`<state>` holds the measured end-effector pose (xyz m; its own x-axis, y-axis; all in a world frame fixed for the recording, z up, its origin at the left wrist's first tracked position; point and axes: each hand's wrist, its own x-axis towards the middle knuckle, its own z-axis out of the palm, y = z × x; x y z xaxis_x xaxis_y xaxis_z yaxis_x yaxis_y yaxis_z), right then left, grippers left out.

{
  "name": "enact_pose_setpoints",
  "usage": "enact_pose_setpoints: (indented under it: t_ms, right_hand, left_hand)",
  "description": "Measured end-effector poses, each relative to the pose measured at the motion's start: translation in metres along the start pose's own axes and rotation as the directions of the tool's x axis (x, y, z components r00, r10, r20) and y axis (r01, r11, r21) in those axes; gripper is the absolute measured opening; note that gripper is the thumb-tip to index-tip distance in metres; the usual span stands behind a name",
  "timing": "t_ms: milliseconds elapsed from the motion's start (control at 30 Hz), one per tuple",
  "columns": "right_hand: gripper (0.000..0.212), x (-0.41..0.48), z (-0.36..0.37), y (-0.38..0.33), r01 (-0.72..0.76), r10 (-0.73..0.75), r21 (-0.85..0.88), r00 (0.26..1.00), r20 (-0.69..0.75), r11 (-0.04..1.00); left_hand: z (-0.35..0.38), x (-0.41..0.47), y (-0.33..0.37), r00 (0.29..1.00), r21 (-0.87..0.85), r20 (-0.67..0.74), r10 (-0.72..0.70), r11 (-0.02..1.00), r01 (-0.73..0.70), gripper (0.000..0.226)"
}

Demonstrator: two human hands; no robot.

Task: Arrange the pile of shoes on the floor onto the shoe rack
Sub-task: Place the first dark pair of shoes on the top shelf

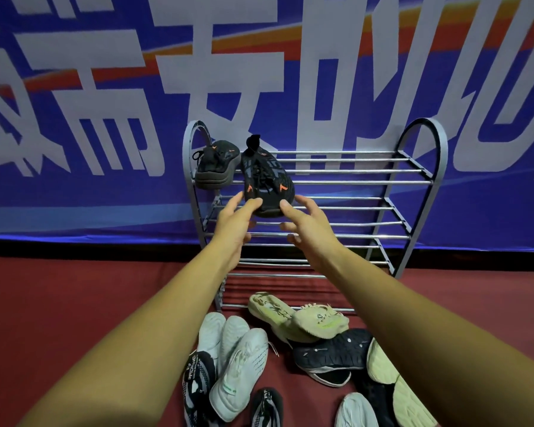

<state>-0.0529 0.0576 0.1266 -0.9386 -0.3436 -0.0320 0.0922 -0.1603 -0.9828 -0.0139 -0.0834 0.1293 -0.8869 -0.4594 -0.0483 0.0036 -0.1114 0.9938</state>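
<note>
A grey metal shoe rack (352, 182) with chrome bars stands against the blue banner wall. On its top tier, at the left end, a black shoe (216, 164) lies on its side. Beside it a second black shoe with orange marks (265, 174) rests on the bars, its toe over the front edge. My left hand (235, 223) pinches that toe from the left. My right hand (305, 223) touches the toe's right side with the thumb only, its fingers loosely curled below. The pile lies on the floor in front of the rack: white shoes (238, 359), beige shoes (302, 318), a dark upturned shoe (330, 352).
Black-and-white slippers (198, 386) and more shoes lie at the bottom edge of the view. The rack's lower tiers and the right part of the top tier hold nothing. Red carpet (74, 303) stretches to both sides of the pile.
</note>
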Motion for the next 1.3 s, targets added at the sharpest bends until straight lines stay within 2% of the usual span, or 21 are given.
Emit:
enact_pose_setpoints:
  t_ms: [100, 200, 367, 567, 667, 800, 967, 1100, 1300]
  right_hand:
    - [0.035, 0.004, 0.005, -0.004, 0.012, -0.012, 0.025, 1.0, -0.02, 1.0]
    - [0.03, 0.009, 0.008, -0.01, 0.057, -0.06, -0.049, 0.996, -0.07, 0.997]
    - [0.039, 0.018, 0.018, -0.015, 0.067, -0.071, -0.04, 0.991, -0.118, 0.997]
    - [0.044, 0.023, 0.028, -0.008, 0.061, -0.062, -0.036, 0.997, -0.049, 0.998]
    - [0.05, 0.031, 0.034, -0.004, 0.076, -0.084, -0.074, 0.99, -0.111, 0.994]
    - [0.053, 0.04, 0.039, 0.004, 0.079, -0.091, -0.08, 0.984, -0.156, 0.994]
    - [0.053, 0.055, 0.049, 0.008, 0.133, -0.163, -0.159, 0.967, -0.196, 0.978]
    - [0.049, 0.062, 0.052, 0.007, 0.151, -0.195, -0.217, 0.96, -0.198, 0.964]
    - [0.052, 0.075, 0.049, 0.007, 0.125, -0.177, -0.249, 0.964, -0.199, 0.96]
  left_hand:
    - [-0.002, 0.005, 0.004, 0.997, -0.097, -0.073, -0.004, 0.995, -0.003, 0.059]
    - [-0.006, 0.008, 0.005, 0.997, -0.104, -0.07, 0.019, 0.994, -0.026, 0.056]
    - [-0.007, 0.012, 0.011, 0.998, -0.062, -0.052, 0.045, 0.997, -0.048, 0.054]
    - [-0.01, 0.016, 0.008, 0.997, -0.013, -0.066, 0.037, 0.999, -0.038, 0.066]
    - [-0.011, 0.02, 0.005, 0.997, -0.017, -0.062, 0.053, 0.998, -0.054, 0.059]
    - [-0.015, 0.025, 0.004, 0.995, 0.045, -0.082, 0.054, 0.998, -0.051, 0.07]
    - [-0.02, 0.034, 0.008, 0.991, 0.061, -0.077, 0.106, 0.993, -0.102, 0.058]
    - [-0.021, 0.04, 0.008, 0.993, 0.044, -0.06, 0.106, 0.994, -0.103, 0.034]
    - [-0.015, 0.05, 0.007, 0.991, 0.04, -0.079, 0.11, 0.993, -0.107, 0.052]
